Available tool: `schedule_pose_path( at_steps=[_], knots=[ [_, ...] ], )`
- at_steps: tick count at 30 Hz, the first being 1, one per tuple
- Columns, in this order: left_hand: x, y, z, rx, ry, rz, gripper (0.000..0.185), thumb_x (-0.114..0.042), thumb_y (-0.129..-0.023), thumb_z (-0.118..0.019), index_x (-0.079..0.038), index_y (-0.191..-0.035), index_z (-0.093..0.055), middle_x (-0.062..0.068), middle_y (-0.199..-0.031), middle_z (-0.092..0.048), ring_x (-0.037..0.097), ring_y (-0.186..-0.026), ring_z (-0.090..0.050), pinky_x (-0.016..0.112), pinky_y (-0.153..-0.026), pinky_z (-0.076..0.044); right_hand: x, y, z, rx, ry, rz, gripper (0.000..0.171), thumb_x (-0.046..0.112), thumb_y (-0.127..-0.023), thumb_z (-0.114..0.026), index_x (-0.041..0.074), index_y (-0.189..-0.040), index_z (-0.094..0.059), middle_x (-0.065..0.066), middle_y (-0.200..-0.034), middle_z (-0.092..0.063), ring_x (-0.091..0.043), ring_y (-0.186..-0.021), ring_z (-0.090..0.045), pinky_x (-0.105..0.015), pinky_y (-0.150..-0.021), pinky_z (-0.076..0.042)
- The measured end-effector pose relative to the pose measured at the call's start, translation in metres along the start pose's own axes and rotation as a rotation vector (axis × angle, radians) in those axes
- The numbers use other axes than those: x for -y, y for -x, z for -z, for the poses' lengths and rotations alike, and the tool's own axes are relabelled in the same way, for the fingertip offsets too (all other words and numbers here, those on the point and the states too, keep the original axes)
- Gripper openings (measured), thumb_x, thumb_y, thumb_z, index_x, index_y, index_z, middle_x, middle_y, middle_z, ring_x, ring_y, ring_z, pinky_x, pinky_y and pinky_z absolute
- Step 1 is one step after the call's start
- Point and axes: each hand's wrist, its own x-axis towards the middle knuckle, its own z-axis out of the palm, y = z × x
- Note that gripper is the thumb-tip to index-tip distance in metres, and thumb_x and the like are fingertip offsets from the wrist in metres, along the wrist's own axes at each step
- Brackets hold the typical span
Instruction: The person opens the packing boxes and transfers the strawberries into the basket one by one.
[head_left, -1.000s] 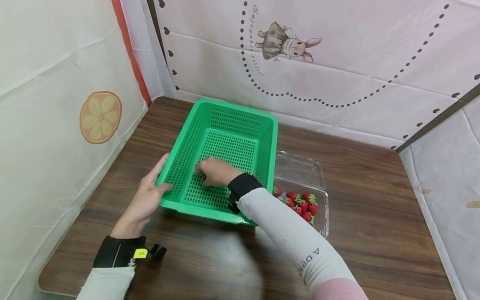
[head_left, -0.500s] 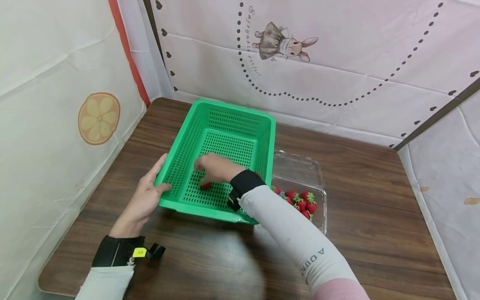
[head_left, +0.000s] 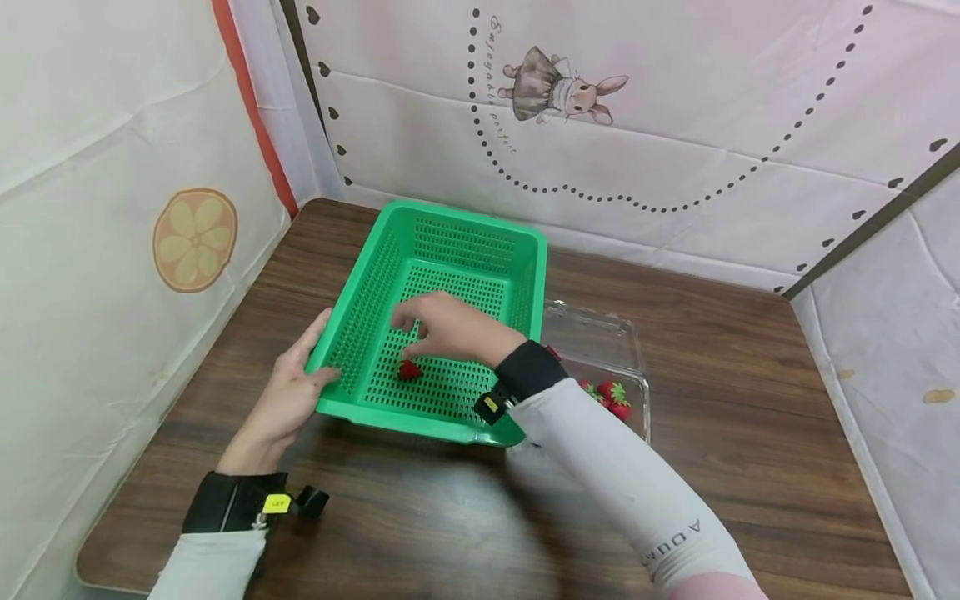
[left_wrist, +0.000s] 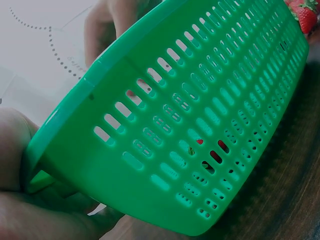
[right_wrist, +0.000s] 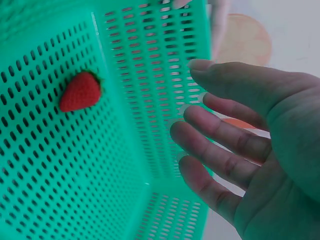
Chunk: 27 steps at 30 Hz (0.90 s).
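My left hand (head_left: 288,396) grips the left rim of a green plastic basket (head_left: 435,429), thumb over the inside and fingers along the outside. Inside, one strawberry (head_left: 408,370) lies on the perforated floor near the front left. My right hand (head_left: 457,327) hovers over the basket with its fingers spread and nothing in them. In the right wrist view the same strawberry (right_wrist: 81,92) lies apart from the fingertips (right_wrist: 202,65). Through the slots in the left wrist view, bits of red and green show behind the basket wall (left_wrist: 150,125).
A clear plastic clamshell box (head_left: 592,337) with its lid folded back stands right of the basket. Several strawberries (head_left: 617,400) sit in it, partly hidden by my right sleeve (head_left: 615,467). Fabric walls border the wooden table (head_left: 720,383) at the back and sides.
My right hand has let go of the strawberry, which now rests on the basket floor, and has drawn up and to the right with its fingers opening. My left hand stays on the rim.
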Motion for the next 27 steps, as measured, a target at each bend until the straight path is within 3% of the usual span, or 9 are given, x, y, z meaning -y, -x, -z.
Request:
schedule_pose_path(
  at_steps=[6, 12, 21, 27],
  knots=[
    [0.000, -0.001, -0.003, -0.001, -0.008, -0.002, 0.083, 0.007, -0.094, -0.037, -0.044, -0.152, -0.006, 0.001, -0.165, -0.003, 0.032, -0.148, -0.013, 0.061, -0.113, -0.020, -0.006, 0.033, 0.009, -0.076, -0.008, 0.021, 0.036, 0.022, -0.089, -0.070, 0.011, -0.123, -0.064, -0.003, -0.115, -0.066, -0.016, -0.097, -0.065, -0.028, -0.089, -0.051],
    [0.001, -0.003, -0.004, 0.001, -0.015, -0.008, 0.083, 0.007, -0.094, -0.037, -0.043, -0.153, -0.005, 0.000, -0.165, -0.003, 0.033, -0.148, -0.013, 0.061, -0.113, -0.020, -0.022, 0.069, 0.014, -0.145, -0.006, -0.009, 0.034, 0.023, -0.091, -0.067, 0.011, -0.123, -0.064, -0.004, -0.119, -0.066, -0.019, -0.100, -0.064, -0.032, -0.090, -0.051],
    [0.000, -0.003, -0.003, 0.001, -0.016, 0.008, 0.082, 0.005, -0.095, -0.038, -0.042, -0.153, -0.004, 0.001, -0.165, -0.003, 0.033, -0.148, -0.013, 0.062, -0.113, -0.019, -0.042, 0.125, 0.002, -0.387, -0.064, -0.029, 0.027, 0.020, -0.092, -0.065, 0.014, -0.118, -0.064, 0.000, -0.115, -0.065, -0.013, -0.097, -0.061, -0.032, -0.088, -0.051],
    [-0.001, -0.001, -0.003, -0.008, -0.044, 0.004, 0.082, 0.005, -0.096, -0.039, -0.039, -0.154, -0.003, 0.002, -0.165, -0.005, 0.035, -0.147, -0.017, 0.062, -0.111, -0.024, -0.052, 0.153, -0.003, -0.470, -0.074, -0.083, 0.024, 0.019, -0.092, -0.065, 0.014, -0.116, -0.064, -0.002, -0.112, -0.065, -0.010, -0.096, -0.060, -0.031, -0.089, -0.050]
  ],
)
